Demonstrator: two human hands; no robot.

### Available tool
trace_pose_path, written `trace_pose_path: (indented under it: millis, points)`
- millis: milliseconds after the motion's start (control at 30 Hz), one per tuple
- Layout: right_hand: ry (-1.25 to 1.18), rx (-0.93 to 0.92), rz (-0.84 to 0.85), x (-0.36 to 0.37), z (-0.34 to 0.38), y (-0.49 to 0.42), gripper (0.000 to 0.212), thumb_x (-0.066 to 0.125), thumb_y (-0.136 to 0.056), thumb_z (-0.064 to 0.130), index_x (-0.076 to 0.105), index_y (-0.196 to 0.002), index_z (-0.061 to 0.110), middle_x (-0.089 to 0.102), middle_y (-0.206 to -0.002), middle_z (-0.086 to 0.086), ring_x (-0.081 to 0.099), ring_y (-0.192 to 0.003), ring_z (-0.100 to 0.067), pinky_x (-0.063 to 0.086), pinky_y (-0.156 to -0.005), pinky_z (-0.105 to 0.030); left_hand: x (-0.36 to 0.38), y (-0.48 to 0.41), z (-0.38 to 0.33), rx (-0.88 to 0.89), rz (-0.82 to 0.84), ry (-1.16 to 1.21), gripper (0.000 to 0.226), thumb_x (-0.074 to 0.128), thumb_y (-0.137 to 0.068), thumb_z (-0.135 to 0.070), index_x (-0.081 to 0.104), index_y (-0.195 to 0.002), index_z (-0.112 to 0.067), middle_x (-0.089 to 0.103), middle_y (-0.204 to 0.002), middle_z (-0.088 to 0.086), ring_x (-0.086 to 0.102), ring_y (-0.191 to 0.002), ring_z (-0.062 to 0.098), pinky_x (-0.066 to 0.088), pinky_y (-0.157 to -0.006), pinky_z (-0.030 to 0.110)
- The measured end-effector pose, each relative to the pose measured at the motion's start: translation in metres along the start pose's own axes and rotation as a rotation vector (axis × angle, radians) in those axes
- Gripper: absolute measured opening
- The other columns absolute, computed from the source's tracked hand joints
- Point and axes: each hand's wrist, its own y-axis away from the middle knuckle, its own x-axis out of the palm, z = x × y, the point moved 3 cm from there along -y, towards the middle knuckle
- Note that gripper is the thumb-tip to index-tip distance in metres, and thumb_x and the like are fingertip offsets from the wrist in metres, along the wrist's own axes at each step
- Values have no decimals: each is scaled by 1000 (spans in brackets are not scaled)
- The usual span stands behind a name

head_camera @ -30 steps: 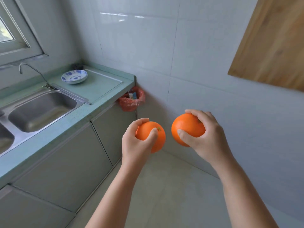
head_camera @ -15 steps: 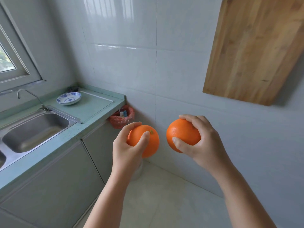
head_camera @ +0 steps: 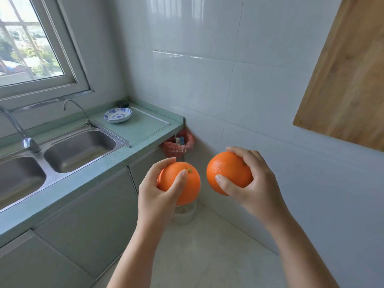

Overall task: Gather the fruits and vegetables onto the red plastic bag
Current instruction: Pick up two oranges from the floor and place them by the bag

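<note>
Left hand (head_camera: pixel 164 190): I have it wrapped round an orange (head_camera: pixel 182 183), thumb across the front, at 6 o'clock.
Right hand (head_camera: pixel 249 183): clasping a second orange (head_camera: pixel 226 173) just beside the first, not touching.
Red bag (head_camera: pixel 178 143): at 12 o'clock beyond the hands, lining a bin under the counter (head_camera: pixel 87 173) end; I can't tell if it's the target.
Risk: I judge a loose one-handed grip could drop an orange onto the floor.
Change: window now shows; board sits further right.

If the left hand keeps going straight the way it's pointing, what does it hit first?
Probably the red-bagged bin below the counter's end; the left hand, holding an orange, points up and forward toward it, though depth is unclear.
</note>
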Motion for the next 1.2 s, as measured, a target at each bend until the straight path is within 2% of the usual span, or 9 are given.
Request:
trace_pose_path:
  millis: [67, 200, 300, 500, 600, 733, 833, 1000, 1200]
  points:
    - [-8, -3, 24, 21, 6, -9, 56, 56, -61, 57, 50, -114, 39, 50, -114, 11, 43, -103, 9, 36, -75, 0, -19, -11, 5, -10, -27, -2, 31, 66, -65, -39, 63, -95, -37, 62, -101, -17, 56, -83, -9, 48, -59, 11]
    - [-63, 5, 69, 74, 23, -33, 56, 56, -61, 57, 49, -114, 41, 49, -116, 11, 44, -105, 7, 38, -71, 0, -63, -42, 11, -39, -78, 0, 26, 72, -69, -35, 63, -93, -38, 61, -100, -17, 57, -81, -8, 48, -53, 12]
    - [-94, -21, 131, 119, 43, -54, 56, 56, -61, 58, 47, -114, 43, 48, -117, 12, 44, -104, 8, 38, -71, 0, -106, -66, 17, -47, -154, -25, 26, 67, -64, -41, 62, -89, -43, 61, -98, -20, 58, -83, -6, 51, -64, 20]
    - [-177, -78, 220, 209, 84, -85, 53, 59, -60, 57, 48, -111, 44, 46, -114, 21, 43, -102, 12, 35, -74, 1, -185, -105, 34, -51, -269, -24, 30, 66, -64, -41, 63, -94, -38, 62, -99, -17, 58, -83, -5, 48, -57, 12]
    - [-233, -85, 298, 253, 102, -92, 52, 62, -61, 54, 51, -111, 42, 48, -114, 17, 45, -100, 10, 35, -73, 0, -225, -116, 44, -56, -336, -46, 32, 67, -63, -42, 64, -94, -37, 62, -100, -17, 58, -84, -5, 48, -60, 11]
    - [-289, -108, 391, 304, 124, -95, 54, 64, -60, 51, 53, -111, 37, 50, -113, 12, 44, -98, 13, 34, -72, 2, -277, -117, 57, -81, -460, -38, 32, 69, -60, -44, 63, -91, -39, 62, -94, -19, 59, -79, -6, 48, -58, 11]
    - [-355, -106, 495, 334, 138, -93, 52, 69, -62, 40, 54, -111, 36, 48, -113, 15, 44, -96, 15, 36, -70, 2, -305, -109, 64, -98, -554, -37, 32, 67, -63, -41, 63, -94, -36, 61, -96, -18, 59, -80, -6, 49, -59, 13]
    - [-441, -154, 649, 379, 157, -90, 56, 63, -55, 53, 52, -109, 43, 46, -113, 21, 45, -98, 14, 37, -72, 0, -335, -94, 73, -128, -719, -46, 33, 67, -64, -40, 62, -96, -37, 61, -100, -14, 60, -81, -5, 48, -57, 12]
    - [-521, -212, 830, 420, 170, -94, 61, 63, -54, 56, 51, -112, 42, 49, -114, 21, 47, -100, 7, 40, -72, -4, -350, -76, 64, -148, -924, -91, 31, 66, -64, -40, 62, -95, -38, 59, -99, -16, 59, -80, -6, 47, -55, 12]
